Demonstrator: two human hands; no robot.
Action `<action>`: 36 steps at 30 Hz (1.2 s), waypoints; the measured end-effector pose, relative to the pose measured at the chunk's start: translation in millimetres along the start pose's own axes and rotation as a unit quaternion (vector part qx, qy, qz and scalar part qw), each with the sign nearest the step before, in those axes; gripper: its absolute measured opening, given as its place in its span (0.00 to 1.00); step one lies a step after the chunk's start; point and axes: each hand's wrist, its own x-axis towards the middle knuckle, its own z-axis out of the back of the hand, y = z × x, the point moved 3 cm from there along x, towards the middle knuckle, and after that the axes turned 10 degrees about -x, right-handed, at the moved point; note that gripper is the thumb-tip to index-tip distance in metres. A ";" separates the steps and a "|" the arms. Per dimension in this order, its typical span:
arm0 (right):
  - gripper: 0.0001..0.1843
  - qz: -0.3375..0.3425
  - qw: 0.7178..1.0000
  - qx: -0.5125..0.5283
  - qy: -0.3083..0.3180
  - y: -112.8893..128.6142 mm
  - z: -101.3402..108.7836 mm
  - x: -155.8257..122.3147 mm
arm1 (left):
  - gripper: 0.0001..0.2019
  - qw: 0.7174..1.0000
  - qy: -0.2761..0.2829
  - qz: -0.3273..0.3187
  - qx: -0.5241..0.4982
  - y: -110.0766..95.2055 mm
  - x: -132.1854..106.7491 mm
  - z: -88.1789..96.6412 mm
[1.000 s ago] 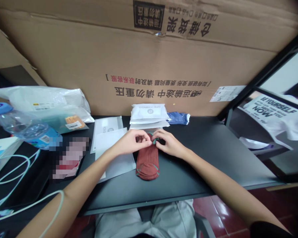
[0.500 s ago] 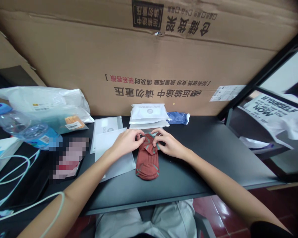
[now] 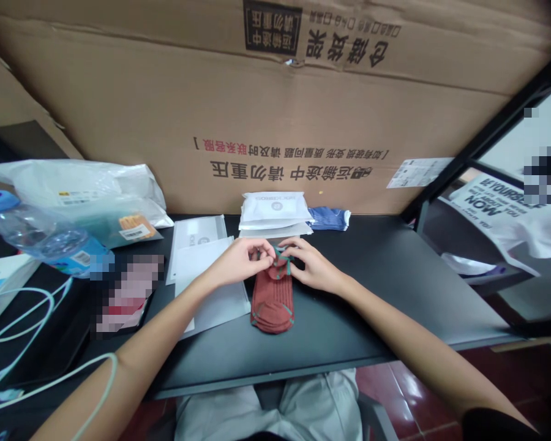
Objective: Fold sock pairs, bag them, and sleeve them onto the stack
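A pair of rust-red socks with teal trim (image 3: 272,301) lies on the black desk (image 3: 376,306), toes toward me. My left hand (image 3: 239,262) and my right hand (image 3: 313,266) both pinch the cuff end at the far side, fingers closed on the fabric, with the cuff bunched up between them. Just beyond the hands sits a stack of white flat packets (image 3: 275,213), and a folded blue sock (image 3: 330,218) lies to its right.
Clear plastic sleeves (image 3: 202,254) lie left of the socks. A water bottle (image 3: 41,236), white plastic bags (image 3: 87,190), a white box and cables crowd the left. A big cardboard sheet (image 3: 275,104) stands behind. The desk edge runs close to my lap.
My fingers have drawn together on the cuff end, bunching it up more tightly. The sock body has stayed in place on the desk.
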 end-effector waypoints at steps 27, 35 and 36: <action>0.18 0.036 0.998 0.034 0.025 4.7 4.7 2.4 | 0.06 0.976 -0.065 0.041 0.205 12.0 -0.8 4.3; 0.29 0.002 1.000 0.021 0.000 -3.1 2.3 0.0 | 0.05 0.998 0.060 0.007 -0.034 -5.8 -2.4 -10.8; 0.27 0.004 1.000 0.015 0.008 -3.0 2.1 0.1 | 0.06 0.997 0.063 0.006 -0.047 -7.4 -2.6 -11.3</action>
